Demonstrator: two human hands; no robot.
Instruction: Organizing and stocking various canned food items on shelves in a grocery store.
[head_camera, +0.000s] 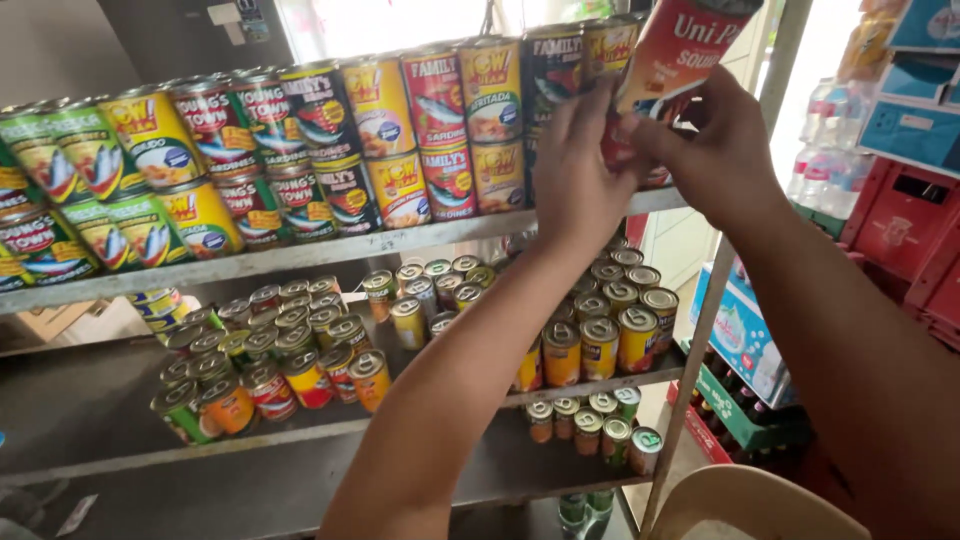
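1. Small shop interior, daylight behind a grey metal shelf rack (300, 255) stacked with tins.
2. Raised at the right end of the top shelf: left hand (578, 170) and right hand (715, 150), both on a red carton (680, 50) with white lettering.
3. Left hand: fingers extended upward and close together, pressed flat against the carton's lower left side, forearm running down to the lower middle of the view.
4. Right hand: fingers curled, pinching the carton's lower right edge, thumb side toward the left hand; forearm coming in from the lower right.
5. Carton: upright, tilted slightly rightward, lower part hidden behind the two hands, upper end cut off by the top of the view, just beside the last tins of the top shelf.
6. Just left of the hands: sardine cans (440, 130) in two stacked tiers, red, yellow and green labels, running the whole length of the top shelf.
7. Below, on the middle shelf: smaller cans (600, 335) with ring-pull lids, grouped in clusters; a few more on the bottom shelf.
8. Further right: red crates (905, 225), water bottles (815, 150) and a blue box (740, 335) near the floor.
9. Bottom right corner: curved back of a cream plastic chair (760, 500).
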